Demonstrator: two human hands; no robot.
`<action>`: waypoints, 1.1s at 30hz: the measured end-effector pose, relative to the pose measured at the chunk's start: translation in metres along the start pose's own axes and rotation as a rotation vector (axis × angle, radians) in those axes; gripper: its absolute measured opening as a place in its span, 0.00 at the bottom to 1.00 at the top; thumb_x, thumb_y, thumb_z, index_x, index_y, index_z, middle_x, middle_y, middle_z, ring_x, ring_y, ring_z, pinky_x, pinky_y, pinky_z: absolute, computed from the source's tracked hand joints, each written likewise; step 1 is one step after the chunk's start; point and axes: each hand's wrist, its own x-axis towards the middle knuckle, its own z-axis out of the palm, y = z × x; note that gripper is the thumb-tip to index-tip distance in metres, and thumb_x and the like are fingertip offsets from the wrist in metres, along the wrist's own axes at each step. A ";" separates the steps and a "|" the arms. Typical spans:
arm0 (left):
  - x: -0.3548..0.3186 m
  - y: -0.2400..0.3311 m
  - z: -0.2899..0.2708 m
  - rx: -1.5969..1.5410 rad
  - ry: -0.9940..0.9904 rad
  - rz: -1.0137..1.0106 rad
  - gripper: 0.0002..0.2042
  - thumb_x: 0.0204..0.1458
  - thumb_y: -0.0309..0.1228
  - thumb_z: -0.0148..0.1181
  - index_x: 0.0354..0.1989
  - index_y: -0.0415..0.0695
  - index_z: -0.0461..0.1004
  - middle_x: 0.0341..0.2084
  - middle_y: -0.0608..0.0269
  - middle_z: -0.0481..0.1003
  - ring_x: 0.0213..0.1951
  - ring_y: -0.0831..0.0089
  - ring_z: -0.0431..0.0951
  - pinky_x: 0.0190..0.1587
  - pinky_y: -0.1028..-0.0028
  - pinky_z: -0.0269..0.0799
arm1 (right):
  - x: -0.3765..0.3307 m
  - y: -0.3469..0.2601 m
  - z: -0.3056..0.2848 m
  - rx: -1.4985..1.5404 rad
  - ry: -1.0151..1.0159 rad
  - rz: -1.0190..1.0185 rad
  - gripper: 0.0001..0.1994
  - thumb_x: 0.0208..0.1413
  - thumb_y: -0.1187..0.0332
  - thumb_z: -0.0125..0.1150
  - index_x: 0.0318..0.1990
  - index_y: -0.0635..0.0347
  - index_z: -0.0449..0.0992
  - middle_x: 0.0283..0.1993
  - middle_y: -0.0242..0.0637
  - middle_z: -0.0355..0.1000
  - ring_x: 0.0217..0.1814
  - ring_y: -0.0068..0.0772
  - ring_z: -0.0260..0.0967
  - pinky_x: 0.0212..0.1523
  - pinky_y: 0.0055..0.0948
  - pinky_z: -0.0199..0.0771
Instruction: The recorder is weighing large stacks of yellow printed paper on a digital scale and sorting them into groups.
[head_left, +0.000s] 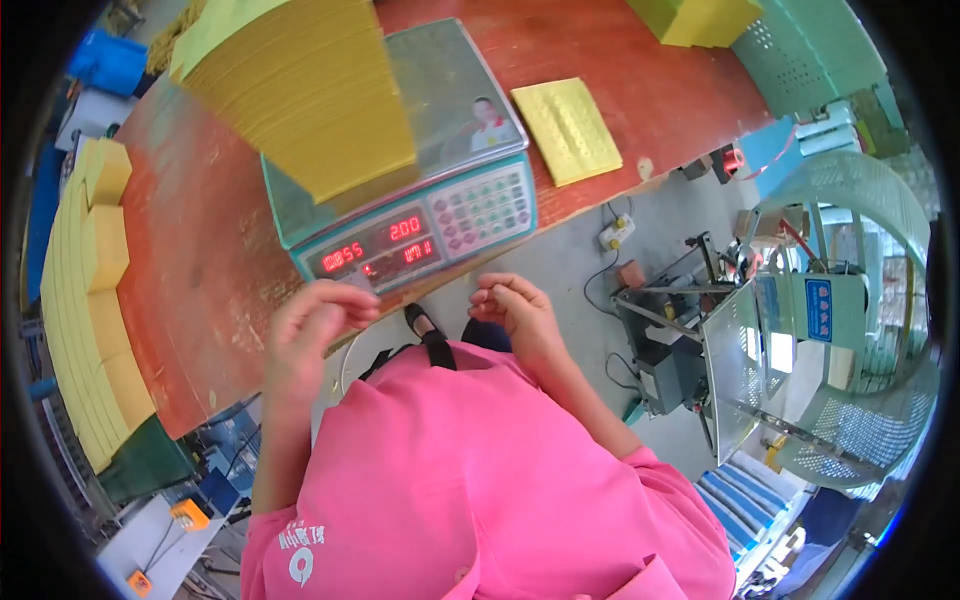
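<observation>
In front of the digital scale (415, 225), my left hand (318, 318) hovers near the display with its fingers loosely bent and the thumb apart; it is slightly blurred, and nothing shows in it. My right hand (518, 308) is raised off the scale's right front corner, fingertips curled together in a pinch; anything between them is too small to make out. A tall stack of yellow paper sheets (310, 100) rests on the scale's plate, leaning toward the upper left. The display is lit red. Beside the scale on the right lies a small yellow paper pile (567, 131).
The red table (200, 290) has a worn surface. Long rows of yellow paper bundles (100, 300) line its left side, and another yellow stack (695, 20) sits far right. On the right stand a green metal machine (850, 290) and a power strip (617, 232) with cables on the floor.
</observation>
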 end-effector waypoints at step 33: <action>0.228 -0.114 0.288 0.520 0.181 0.214 0.36 0.56 0.29 0.59 0.70 0.37 0.47 0.66 0.54 0.58 0.66 0.63 0.59 0.64 0.65 0.59 | 0.063 -0.196 -0.202 -0.541 0.045 -0.463 0.11 0.58 0.73 0.58 0.47 0.65 0.70 0.34 0.34 0.71 0.35 0.24 0.66 0.40 0.26 0.69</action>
